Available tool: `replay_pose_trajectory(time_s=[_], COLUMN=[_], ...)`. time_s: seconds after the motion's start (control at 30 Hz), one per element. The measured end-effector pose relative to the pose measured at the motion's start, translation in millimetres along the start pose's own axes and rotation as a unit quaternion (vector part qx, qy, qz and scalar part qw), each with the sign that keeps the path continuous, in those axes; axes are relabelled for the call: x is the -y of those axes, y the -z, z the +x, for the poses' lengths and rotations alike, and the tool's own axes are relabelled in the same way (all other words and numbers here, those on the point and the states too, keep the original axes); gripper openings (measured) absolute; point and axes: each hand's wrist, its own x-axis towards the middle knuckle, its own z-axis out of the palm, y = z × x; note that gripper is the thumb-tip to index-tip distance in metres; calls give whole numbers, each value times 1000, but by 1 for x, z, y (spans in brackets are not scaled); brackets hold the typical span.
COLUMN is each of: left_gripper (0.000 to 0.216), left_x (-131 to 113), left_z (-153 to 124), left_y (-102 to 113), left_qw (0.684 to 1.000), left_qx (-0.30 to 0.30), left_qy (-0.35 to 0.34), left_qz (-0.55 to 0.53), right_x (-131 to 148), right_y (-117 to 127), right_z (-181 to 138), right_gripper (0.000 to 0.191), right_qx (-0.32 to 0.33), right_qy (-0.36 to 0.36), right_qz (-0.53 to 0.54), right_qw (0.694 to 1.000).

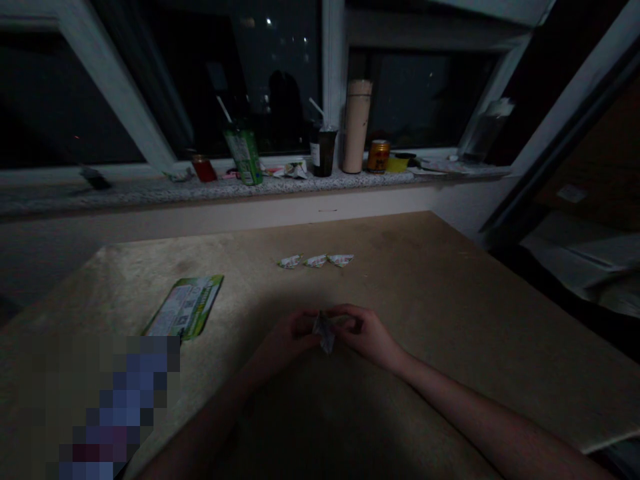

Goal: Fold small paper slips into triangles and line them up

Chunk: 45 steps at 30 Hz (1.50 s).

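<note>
Between my two hands is a small folded piece of printed paper or wrapper (325,335), pale and pointed at its lower end. My left hand (295,331) pinches it from the left side, and my right hand (361,331) has its fingertips closed on the right side. Dim light hides its print and exact folds. Beyond my hands, three small triangular folded pieces (315,261) with white and green print lie in a row on the table. To the left rests a flat green-and-white printed packet (187,307).
The brown table (410,280) runs up to a wall below a speckled windowsill (280,192). On the sill stand a green can (245,157) with a straw, a dark cup (323,152), a tall beige flask (357,127) and a gold can (379,157). A blurred patch covers the lower left.
</note>
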Motion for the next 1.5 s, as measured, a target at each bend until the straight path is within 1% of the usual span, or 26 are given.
replay_pose_trajectory(time_s=[0.1,0.2,0.3,0.43,0.5,0.67,0.87,1.07,1.27,1.4,1.47,1.5], left_gripper=[34,35,40,38,36,32,28,30,29,33,43,50], left_x=[-1,1,4,3,3,5,5,0,-4,-5,-4,-4], left_z=[-1,-2,-2,-3,-3,-2,-2,-2,-4,-4,-4,-4], left_y=[3,6,8,8,8,10,12,7,-2,-7,-9,-9], left_qw=[1000,999,997,988,984,981,980,985,994,996,996,995], left_qx=[-2,-4,8,12,7,18,22,16,-13,-32,-41,-46], left_qy=[8,14,23,44,54,53,49,35,28,23,13,7], left_qz=[-16,-40,-76,-144,-170,-188,-190,-171,-105,-79,-81,-85], right_x=[-2,-2,-2,-2,-2,2,1,0,1,-3,-4,-4], right_y=[1,2,2,4,5,8,9,9,9,6,5,4], right_z=[0,1,2,2,1,1,2,1,1,2,3,3], right_gripper=[27,29,29,23,22,22,21,22,21,19,25,30], right_qx=[5,3,14,32,41,67,76,65,54,29,20,11], right_qy=[18,70,112,126,124,104,116,110,92,50,12,-7], right_qz=[10,23,31,36,42,54,60,65,61,95,128,144], right_qw=[1000,997,993,991,991,991,989,990,992,994,992,989])
